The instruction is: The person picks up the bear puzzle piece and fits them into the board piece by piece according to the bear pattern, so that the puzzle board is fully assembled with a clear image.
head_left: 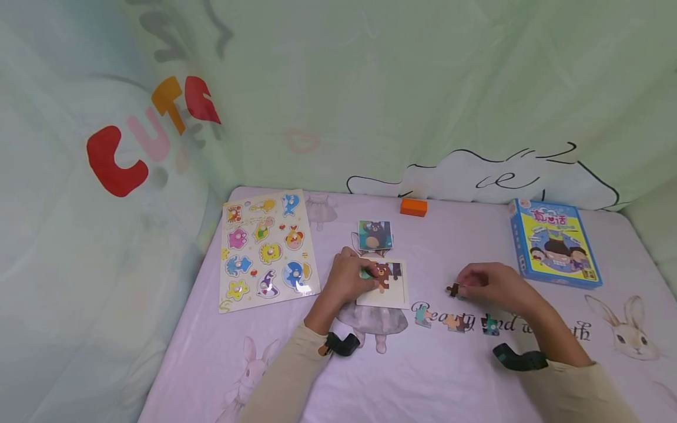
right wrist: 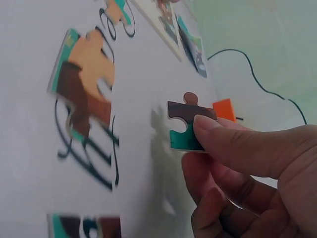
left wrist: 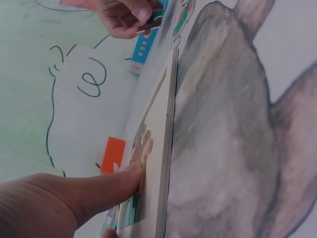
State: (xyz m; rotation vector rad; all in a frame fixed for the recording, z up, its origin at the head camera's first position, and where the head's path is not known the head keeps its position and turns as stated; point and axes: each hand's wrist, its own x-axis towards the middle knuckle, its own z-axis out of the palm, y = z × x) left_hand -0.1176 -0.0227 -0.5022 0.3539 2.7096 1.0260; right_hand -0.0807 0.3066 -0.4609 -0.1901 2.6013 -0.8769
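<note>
My left hand (head_left: 346,276) is at a pale wooden puzzle tray (head_left: 391,299), partly filled with pieces showing a brown bear. In the left wrist view, its straight thumb (left wrist: 119,178) presses on the fitted pieces; most of the other fingers are out of that view. To the right of the tray, my right hand (head_left: 497,286) pinches a brown and teal jigsaw piece (right wrist: 179,110) between thumb and fingers, raised above the cloth. Three loose jigsaw pieces lie in a row below that hand: one at left (head_left: 423,315), one in the middle (head_left: 457,322), one at right (head_left: 491,325).
A bear picture card (head_left: 376,236) lies just behind the tray. An orange block (head_left: 414,207) sits near the back edge. At left is an animal knob-puzzle board (head_left: 280,270); at right, a blue and yellow box (head_left: 555,244). Fabric walls (head_left: 423,88) enclose the table.
</note>
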